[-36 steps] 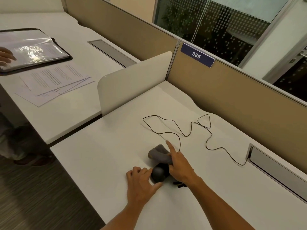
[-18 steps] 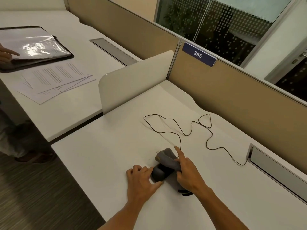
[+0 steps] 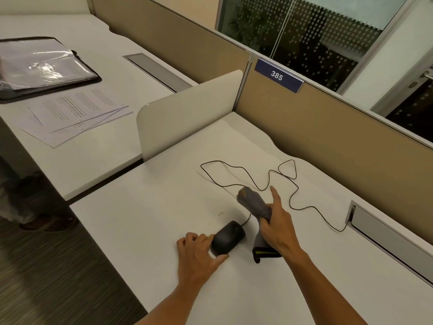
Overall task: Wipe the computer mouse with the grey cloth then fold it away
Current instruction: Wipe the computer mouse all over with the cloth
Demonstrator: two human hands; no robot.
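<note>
White office desk fills the near scene, backed by a tan partition bearing a blue plate numbered 385. On the desk near its front edge lies a black oval computer mouse, its thin black cable looping away to the far right. The left hand steadies the mouse, fingertips and thumb touching its near end. Just right of the mouse, the right hand grips a bunched grey cloth, lifted off the mouse, fingers curled round it with the index finger pointing outward; the cloth's lower end with a dark hem hangs to the desk. On a neighbouring desk at far left lie printed paper sheets and a black folder.
</note>
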